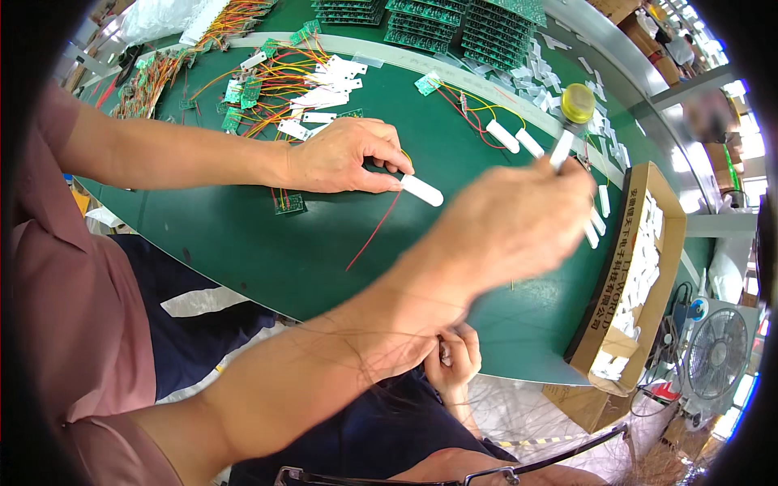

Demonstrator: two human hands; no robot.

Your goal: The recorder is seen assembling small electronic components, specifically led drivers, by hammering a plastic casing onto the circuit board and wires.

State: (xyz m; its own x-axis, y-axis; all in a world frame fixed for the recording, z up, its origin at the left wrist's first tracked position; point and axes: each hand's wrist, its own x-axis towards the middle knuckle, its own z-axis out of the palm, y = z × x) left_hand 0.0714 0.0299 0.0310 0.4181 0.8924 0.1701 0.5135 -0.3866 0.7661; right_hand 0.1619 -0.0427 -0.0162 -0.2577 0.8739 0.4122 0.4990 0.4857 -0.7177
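My right hand (455, 364) is curled near the table's front edge, low in the picture, its fingers closed. Part of it is hidden behind a co-worker's forearm; a small dark spot shows between the fingers, too unclear to name. My left hand does not show. From the left, a co-worker in a pink shirt reaches across. The co-worker's left hand (356, 158) holds a white round-ended plastic case (422, 190) on the green mat, a red wire beside it. The co-worker's right hand (519, 223), blurred, raises a mallet-like tool with a round yellow head (578, 103).
Wired circuit boards and white plastic pieces (324, 93) lie in a heap beyond the co-worker's left hand. Several white cases (502, 136) lie farther right. Stacked green boards (494, 36) stand at the back. A cardboard box (671, 267) of white parts and a fan (717, 348) are at right.
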